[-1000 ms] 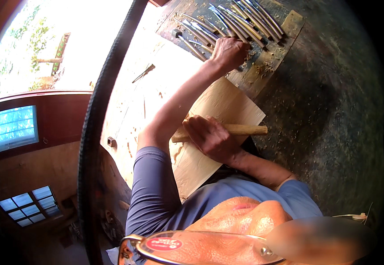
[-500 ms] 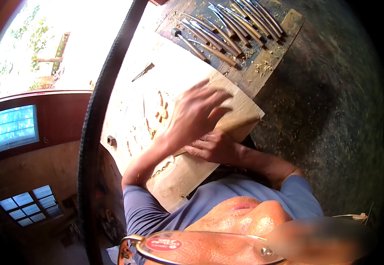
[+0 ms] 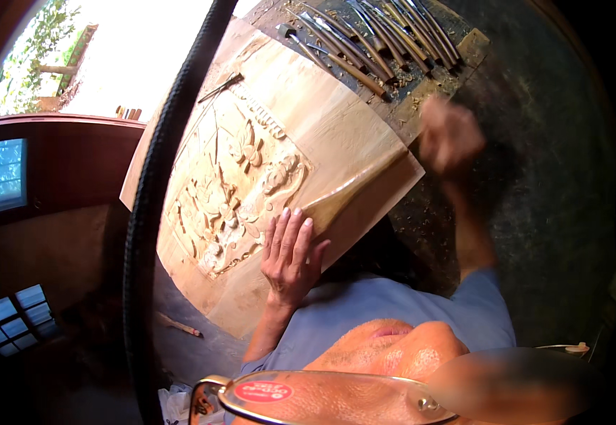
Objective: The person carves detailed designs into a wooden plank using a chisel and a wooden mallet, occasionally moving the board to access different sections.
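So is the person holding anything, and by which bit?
The left hand holds nothing; it lies open on the carved board. The right hand is too blurred to tell whether it grips anything.

One carved wooden panel [image 3: 209,191]; one left hand [image 3: 290,248]; one right hand [image 3: 451,134]; over ten long-handled tools [image 3: 413,53], far, overlapping too closely for exact count; two windows [image 3: 16,320], left; one black cord [image 3: 146,205].

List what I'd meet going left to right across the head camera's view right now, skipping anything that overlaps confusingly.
Gridded window at lower left → black braided cord → slim dark tool → left hand, fingers extended → right hand, blurred.
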